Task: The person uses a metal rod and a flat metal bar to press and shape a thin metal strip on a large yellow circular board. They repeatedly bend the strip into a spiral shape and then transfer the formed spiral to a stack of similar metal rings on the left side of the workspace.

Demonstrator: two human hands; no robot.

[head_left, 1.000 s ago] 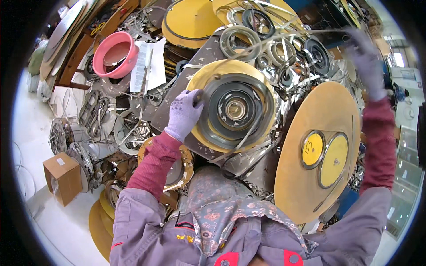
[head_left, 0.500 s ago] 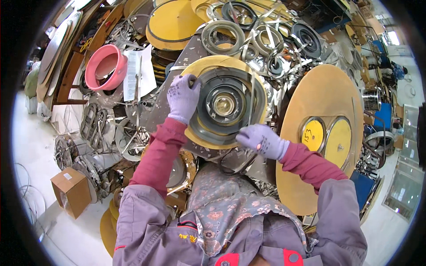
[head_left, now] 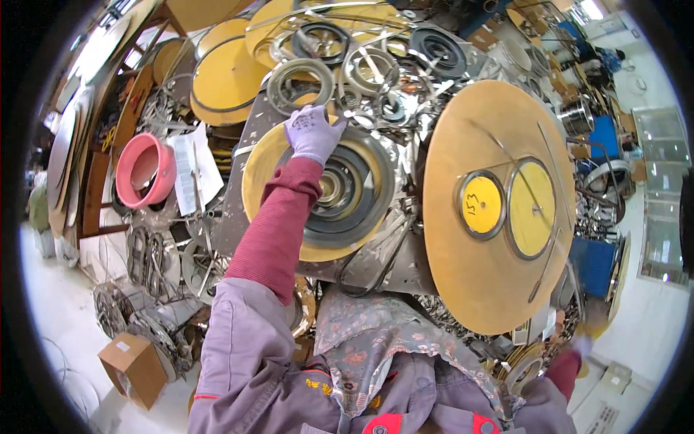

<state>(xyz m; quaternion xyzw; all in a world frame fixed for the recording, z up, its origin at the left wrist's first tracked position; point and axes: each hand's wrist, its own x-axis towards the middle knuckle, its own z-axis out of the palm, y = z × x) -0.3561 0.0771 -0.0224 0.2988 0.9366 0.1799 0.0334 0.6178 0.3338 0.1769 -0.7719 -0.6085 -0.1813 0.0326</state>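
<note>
My left hand (head_left: pixel 314 132), in a pale purple knit glove, is curled at the far edge of a stack of dark grey rings (head_left: pixel 369 206). Its fingertips are hidden, and what they grip cannot be made out. Those rings lie on a round yellow disc (head_left: pixel 262 170), around a small metallic centre (head_left: pixel 330 188). Far down at the lower right, my right hand (head_left: pixel 591 331) is smeared by motion beyond the large tan disc (head_left: pixel 463 282). Its fingers and anything in them cannot be made out. Thin strips (head_left: pixel 543 271) cross in front of that disc, partly blurred.
Two small yellow discs with metal rims (head_left: pixel 483 205) lie on the tan disc. Loose metal rings (head_left: pixel 300 85) and strips crowd the table's far side. At left are a pink basin (head_left: pixel 165 181), paper sheets (head_left: pixel 206 170) and a cardboard box (head_left: pixel 134 369) on the floor.
My right hand has left the rings' near right edge and swung out to the lower right. My left hand has shifted from their left side to the far edge. Blurred strips now cross the tan disc.
</note>
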